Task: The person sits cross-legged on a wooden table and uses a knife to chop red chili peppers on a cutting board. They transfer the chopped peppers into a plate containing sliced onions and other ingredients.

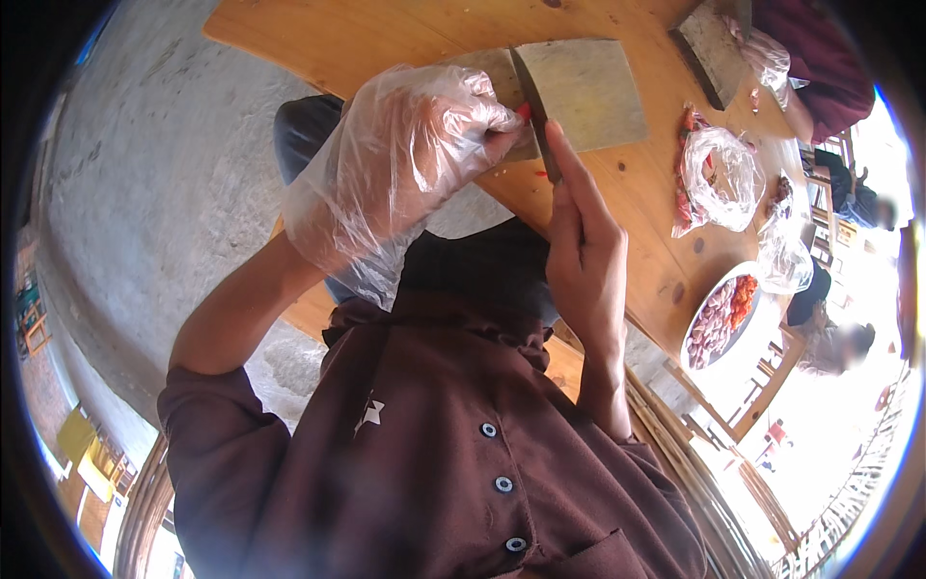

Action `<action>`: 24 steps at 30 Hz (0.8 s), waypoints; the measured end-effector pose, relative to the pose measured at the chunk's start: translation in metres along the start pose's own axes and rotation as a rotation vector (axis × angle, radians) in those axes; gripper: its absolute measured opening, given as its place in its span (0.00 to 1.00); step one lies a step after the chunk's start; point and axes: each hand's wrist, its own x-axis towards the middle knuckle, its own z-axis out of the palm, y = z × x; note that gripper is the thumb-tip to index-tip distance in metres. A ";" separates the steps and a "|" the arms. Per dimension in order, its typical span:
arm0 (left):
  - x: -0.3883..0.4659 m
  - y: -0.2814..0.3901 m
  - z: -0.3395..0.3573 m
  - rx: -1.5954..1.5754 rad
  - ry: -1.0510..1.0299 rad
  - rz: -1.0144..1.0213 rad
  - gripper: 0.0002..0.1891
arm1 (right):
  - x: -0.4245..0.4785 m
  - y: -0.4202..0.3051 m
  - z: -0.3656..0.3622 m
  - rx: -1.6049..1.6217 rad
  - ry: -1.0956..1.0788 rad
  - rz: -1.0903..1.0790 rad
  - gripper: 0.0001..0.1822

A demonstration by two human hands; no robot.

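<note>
My left hand [441, 137], in a loose clear plastic glove, pinches a red chili pepper [524, 111] over the left part of a rectangular cutting board [589, 90]. Only a short end of the chili shows past my fingers. Bare, my right hand [589, 239] is closed around the handle of a knife [534, 108], its index finger stretched along the blade's near end. The blade stands across the board, right beside the chili. A small red piece [541, 174] lies on the wooden table [434, 29] near the board's near edge.
To the right are an open plastic bag [723, 181] with red chilies, another clear bag [785, 253], and a white bowl [691, 347] of peeled purplish cloves and chopped red pieces. A co-worker's gloved hand [770, 61] is at a second board [712, 54] at upper right.
</note>
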 end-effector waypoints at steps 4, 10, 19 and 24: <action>-0.005 0.001 -0.009 -0.010 -0.025 -0.013 0.07 | -0.011 0.003 -0.008 -0.011 -0.004 0.011 0.31; 0.004 0.008 -0.007 -0.043 -0.028 -0.010 0.07 | 0.006 -0.002 0.001 0.002 0.014 -0.003 0.28; -0.003 -0.004 -0.002 -0.032 -0.136 0.028 0.14 | -0.028 0.008 -0.014 -0.053 -0.012 -0.028 0.28; 0.001 0.002 -0.004 -0.026 -0.136 -0.008 0.12 | -0.041 -0.018 -0.036 -0.033 -0.142 0.247 0.23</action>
